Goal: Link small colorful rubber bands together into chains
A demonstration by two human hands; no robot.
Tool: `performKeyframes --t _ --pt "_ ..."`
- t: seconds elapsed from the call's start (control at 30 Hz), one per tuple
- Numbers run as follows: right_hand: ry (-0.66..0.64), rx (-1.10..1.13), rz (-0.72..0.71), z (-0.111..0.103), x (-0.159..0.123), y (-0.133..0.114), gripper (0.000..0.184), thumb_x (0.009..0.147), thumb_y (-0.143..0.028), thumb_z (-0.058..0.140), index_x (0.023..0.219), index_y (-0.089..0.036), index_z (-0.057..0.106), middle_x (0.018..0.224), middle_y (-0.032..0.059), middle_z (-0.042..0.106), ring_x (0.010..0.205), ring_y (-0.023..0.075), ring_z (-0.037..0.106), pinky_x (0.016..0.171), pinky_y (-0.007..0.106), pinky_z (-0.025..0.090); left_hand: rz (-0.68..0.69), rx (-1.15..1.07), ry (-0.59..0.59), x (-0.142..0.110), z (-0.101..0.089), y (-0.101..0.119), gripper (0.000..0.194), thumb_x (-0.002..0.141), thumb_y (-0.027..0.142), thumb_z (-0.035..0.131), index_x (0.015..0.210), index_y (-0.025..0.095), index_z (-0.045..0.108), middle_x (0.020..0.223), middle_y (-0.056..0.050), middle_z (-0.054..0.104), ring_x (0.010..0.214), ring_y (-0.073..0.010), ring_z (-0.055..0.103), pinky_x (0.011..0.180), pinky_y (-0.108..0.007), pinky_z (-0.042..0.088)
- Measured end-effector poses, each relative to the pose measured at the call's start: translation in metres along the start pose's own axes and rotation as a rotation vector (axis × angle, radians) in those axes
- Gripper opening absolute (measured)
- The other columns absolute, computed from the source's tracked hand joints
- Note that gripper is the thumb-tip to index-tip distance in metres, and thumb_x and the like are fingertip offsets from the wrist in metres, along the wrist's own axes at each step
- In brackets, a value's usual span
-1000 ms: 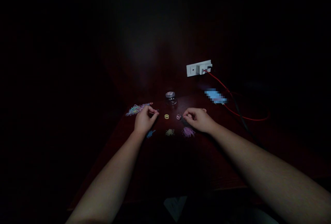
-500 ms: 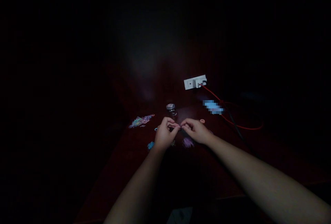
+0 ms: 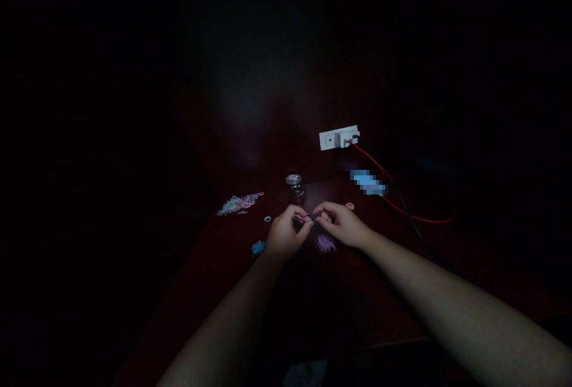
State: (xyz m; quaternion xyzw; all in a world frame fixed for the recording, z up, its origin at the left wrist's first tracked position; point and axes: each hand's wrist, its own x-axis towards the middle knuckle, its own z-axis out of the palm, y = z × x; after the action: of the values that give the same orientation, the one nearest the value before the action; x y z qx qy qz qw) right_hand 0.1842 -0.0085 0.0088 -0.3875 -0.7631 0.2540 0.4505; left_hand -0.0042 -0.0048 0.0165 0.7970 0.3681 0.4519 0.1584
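The dark red surface [image 3: 232, 238] looks like smooth varnished wood, with a soft sheen near the jar. Behind it, the panel [image 3: 259, 95] is smooth and throws back a hazy glow. The jar [image 3: 297, 191] is clear, smooth and shiny, glass or plastic, I cannot tell which; its lid [image 3: 294, 178] has a glossy look. The mixed elastic bands [image 3: 239, 204], blue bands [image 3: 258, 248] and purple bands [image 3: 326, 243] look thin and rubbery. The socket plate [image 3: 329, 140] and charger [image 3: 345, 139] are smooth white plastic. The red cable [image 3: 424, 217] has a smooth, plastic-looking sheath; the black cable [image 3: 406, 199] looks duller. The phone's [image 3: 369, 182] finish is hidden by pixelation.
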Motion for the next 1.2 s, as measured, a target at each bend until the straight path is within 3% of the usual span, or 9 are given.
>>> performKeyframes --t 0.2,0.7,1.2 --pt "-0.031 -0.019 0.018 -0.002 -0.001 -0.011 0.021 0.085 -0.035 0.053 0.084 -0.015 0.062 0.06 -0.0033 0.044 0.055 0.0102 0.04 0.052 0.023 0.032 0.036 0.03 -0.016 -0.001 -0.002 0.005 0.012 0.08 0.025 0.063 0.089 0.023 0.055 0.084 -0.002 0.067 0.08 -0.0164 0.065 0.075 -0.03 0.051" --pt "-0.034 0.044 0.022 -0.001 -0.001 -0.006 0.023 0.081 -0.038 0.058 0.09 -0.016 0.061 0.057 -0.0056 0.041 0.052 0.0096 0.037 0.05 0.023 0.03 0.067 0.042 -0.041 0.0 -0.003 0.004 0.01 0.081 0.026 0.062 0.088 0.022 0.056 0.085 -0.001 0.066 0.08 -0.0157 0.064 0.073 -0.029 0.05" --pt "-0.02 -0.047 0.02 -0.003 -0.001 -0.013 0.023 0.083 -0.036 0.054 0.079 -0.015 0.061 0.06 -0.0025 0.047 0.055 0.0101 0.041 0.053 0.023 0.034 0.06 0.015 -0.024 -0.002 -0.003 0.003 0.011 0.08 0.023 0.061 0.09 0.022 0.056 0.086 -0.003 0.066 0.081 -0.0166 0.064 0.077 -0.03 0.052"
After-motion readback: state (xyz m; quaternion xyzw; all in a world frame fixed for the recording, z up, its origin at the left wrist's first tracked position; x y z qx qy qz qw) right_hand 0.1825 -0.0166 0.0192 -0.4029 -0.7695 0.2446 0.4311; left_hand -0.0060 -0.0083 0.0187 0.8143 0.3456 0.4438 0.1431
